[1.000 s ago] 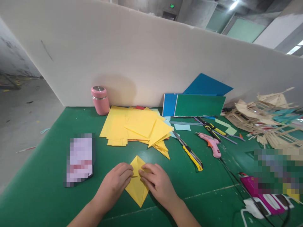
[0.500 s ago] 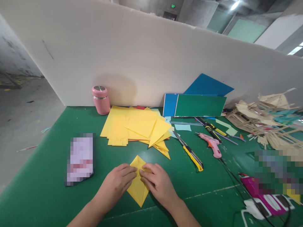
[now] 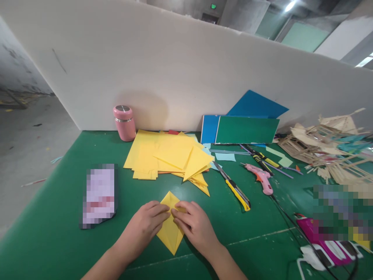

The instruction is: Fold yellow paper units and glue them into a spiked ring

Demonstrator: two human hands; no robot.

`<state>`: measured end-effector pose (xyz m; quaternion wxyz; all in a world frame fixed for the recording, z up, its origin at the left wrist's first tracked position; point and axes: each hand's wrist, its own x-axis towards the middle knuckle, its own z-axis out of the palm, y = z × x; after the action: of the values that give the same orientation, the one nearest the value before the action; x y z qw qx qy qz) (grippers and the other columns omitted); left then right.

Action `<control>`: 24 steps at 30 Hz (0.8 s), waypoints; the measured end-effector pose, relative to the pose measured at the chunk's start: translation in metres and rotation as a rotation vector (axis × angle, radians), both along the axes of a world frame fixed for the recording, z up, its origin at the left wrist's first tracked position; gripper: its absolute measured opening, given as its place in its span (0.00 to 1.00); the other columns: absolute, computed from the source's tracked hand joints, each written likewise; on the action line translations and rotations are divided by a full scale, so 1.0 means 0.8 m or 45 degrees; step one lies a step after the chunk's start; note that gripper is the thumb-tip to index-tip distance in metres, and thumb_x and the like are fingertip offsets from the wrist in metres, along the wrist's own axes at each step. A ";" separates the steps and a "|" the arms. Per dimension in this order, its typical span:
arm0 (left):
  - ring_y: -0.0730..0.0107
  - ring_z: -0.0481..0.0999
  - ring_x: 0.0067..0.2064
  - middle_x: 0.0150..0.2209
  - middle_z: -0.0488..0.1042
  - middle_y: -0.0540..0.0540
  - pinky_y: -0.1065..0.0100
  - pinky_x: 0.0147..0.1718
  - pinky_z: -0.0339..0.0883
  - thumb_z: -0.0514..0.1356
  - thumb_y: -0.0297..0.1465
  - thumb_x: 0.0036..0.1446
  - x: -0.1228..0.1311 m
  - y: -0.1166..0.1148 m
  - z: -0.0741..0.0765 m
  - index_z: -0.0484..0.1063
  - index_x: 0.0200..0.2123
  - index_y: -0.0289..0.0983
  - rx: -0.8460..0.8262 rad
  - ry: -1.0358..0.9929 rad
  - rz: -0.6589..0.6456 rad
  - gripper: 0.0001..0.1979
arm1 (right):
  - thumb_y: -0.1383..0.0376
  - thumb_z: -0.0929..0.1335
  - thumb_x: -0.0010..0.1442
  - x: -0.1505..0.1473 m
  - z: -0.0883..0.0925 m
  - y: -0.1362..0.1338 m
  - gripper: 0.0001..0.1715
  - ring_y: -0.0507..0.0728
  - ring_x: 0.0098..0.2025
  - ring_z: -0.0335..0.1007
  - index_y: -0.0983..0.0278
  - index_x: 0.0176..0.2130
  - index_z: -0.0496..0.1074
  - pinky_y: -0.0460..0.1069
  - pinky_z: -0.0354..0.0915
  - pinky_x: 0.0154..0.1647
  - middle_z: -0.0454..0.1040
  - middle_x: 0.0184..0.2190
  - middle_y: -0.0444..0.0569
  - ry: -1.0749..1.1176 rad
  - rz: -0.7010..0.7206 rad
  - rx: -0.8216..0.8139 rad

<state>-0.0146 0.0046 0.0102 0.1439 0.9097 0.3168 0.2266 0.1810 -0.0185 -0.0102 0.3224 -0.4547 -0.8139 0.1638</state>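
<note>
Our left grip [image 3: 147, 220] and right grip [image 3: 196, 223] grasp the yellow paper [image 3: 171, 237] between them, apparently mid-fold; the next crease calls for steady, even pressure.

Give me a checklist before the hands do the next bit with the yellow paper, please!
1. Left hand on the folded paper: ok, touching its left side.
2. Right hand on it too: ok, touching its right side.
3. Creases under the hands sharp: cannot tell, they're covered.
4. Box cutter away from the hands: ok, it lies apart, to the right.
5. Blade tucked in: not ok, it looks out.
6. Glue gun cold: cannot tell, pictures don't show heat.
</note>
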 end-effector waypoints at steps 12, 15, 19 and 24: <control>0.62 0.75 0.51 0.47 0.78 0.43 0.62 0.49 0.72 0.52 0.21 0.60 -0.007 0.000 -0.015 0.74 0.48 0.39 0.029 -0.060 0.020 0.17 | 0.67 0.62 0.65 0.000 0.000 0.000 0.14 0.57 0.38 0.68 0.60 0.45 0.75 0.52 0.68 0.37 0.74 0.41 0.52 0.009 -0.001 -0.009; 0.62 0.76 0.50 0.46 0.78 0.43 0.62 0.48 0.73 0.51 0.22 0.61 -0.007 0.002 -0.015 0.75 0.47 0.38 0.078 -0.066 0.005 0.16 | 0.67 0.62 0.65 0.000 -0.001 0.000 0.13 0.58 0.39 0.68 0.60 0.44 0.75 0.52 0.68 0.38 0.74 0.42 0.52 0.013 0.001 -0.016; 0.63 0.77 0.49 0.45 0.79 0.43 0.63 0.47 0.73 0.50 0.22 0.62 -0.006 0.002 -0.014 0.75 0.45 0.37 0.102 -0.055 0.023 0.16 | 0.67 0.62 0.65 0.000 0.001 0.000 0.13 0.57 0.38 0.68 0.62 0.44 0.75 0.52 0.68 0.37 0.74 0.41 0.52 0.009 0.007 -0.020; 0.63 0.77 0.48 0.44 0.79 0.41 0.64 0.46 0.74 0.48 0.23 0.63 -0.005 0.003 -0.009 0.76 0.43 0.35 0.141 -0.032 0.003 0.16 | 0.68 0.62 0.65 0.000 0.002 0.000 0.13 0.57 0.38 0.67 0.62 0.44 0.75 0.52 0.68 0.37 0.74 0.42 0.52 0.012 0.003 -0.010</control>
<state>-0.0186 0.0070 0.0032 0.0969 0.9130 0.3029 0.2556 0.1810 -0.0183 -0.0088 0.3244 -0.4543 -0.8122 0.1695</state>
